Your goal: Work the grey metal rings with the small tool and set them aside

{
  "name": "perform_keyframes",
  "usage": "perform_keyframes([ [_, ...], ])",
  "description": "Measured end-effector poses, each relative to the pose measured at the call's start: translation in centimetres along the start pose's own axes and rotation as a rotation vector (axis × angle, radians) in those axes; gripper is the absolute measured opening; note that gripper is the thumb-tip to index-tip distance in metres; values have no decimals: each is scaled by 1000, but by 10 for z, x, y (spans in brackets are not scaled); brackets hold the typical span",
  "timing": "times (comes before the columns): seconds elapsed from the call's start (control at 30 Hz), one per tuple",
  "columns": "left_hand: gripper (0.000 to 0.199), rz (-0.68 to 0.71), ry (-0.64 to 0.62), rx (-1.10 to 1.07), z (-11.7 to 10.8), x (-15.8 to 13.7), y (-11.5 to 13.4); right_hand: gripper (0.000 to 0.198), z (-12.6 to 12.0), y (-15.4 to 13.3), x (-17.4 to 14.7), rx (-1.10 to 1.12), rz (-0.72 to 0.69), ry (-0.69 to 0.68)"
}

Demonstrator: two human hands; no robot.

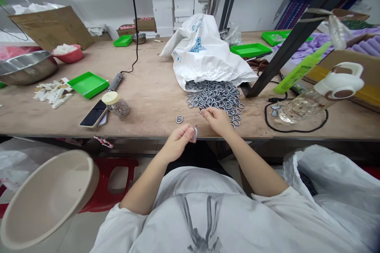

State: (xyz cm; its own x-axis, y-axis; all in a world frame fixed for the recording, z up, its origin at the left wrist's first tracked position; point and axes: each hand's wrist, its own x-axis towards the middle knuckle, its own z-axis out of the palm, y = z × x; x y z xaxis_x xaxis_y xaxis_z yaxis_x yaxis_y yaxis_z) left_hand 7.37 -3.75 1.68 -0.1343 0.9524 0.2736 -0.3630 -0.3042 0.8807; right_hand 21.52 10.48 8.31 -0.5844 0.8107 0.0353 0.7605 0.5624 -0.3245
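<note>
A pile of grey metal rings [218, 97] spills from the mouth of a white sack [204, 61] onto the wooden table. My left hand [179, 141] is closed in front of the table edge, and part of a grey ring [195, 133] shows beside its fingers. At the near left side of the pile, my right hand [219, 121] pinches thumb and finger together. A small dark bit shows at those fingertips, too small to make out. Apart from the pile, a couple of loose rings [179, 119] lie together just beyond my left hand.
Left on the wooden table [148, 99] are a lidded jar [116, 104], a phone [94, 114], a green tray [88, 85] and white pieces [55, 93]. A slanted black post [285, 47] and a water bottle [320, 93] stand right. A beige basin [50, 197] sits below left.
</note>
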Motion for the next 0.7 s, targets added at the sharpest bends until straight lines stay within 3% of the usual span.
perform_keyframes([
  [0.07,40,42,175,315,-17,12,-9,29,2,5,11,-260,78,-24],
  [0.13,29,45,303,717,-32,28,-23,28,5,4,18,-463,74,-62],
  [0.2,20,4,282,972,-43,43,-37,25,9,0,22,-589,72,-94],
  [0.37,36,-148,248,1274,-53,58,-49,16,10,1,34,-613,77,-88],
  [0.43,40,-163,275,1302,-54,58,-46,13,8,6,37,-458,91,-26],
  [0.53,41,-50,361,1149,-48,56,-43,17,7,7,32,157,135,21],
  [0.63,38,124,345,746,-27,53,-44,49,14,-5,14,884,179,-133],
  [0.7,41,117,287,438,-9,49,-45,73,21,-16,-1,1088,207,-211],
])
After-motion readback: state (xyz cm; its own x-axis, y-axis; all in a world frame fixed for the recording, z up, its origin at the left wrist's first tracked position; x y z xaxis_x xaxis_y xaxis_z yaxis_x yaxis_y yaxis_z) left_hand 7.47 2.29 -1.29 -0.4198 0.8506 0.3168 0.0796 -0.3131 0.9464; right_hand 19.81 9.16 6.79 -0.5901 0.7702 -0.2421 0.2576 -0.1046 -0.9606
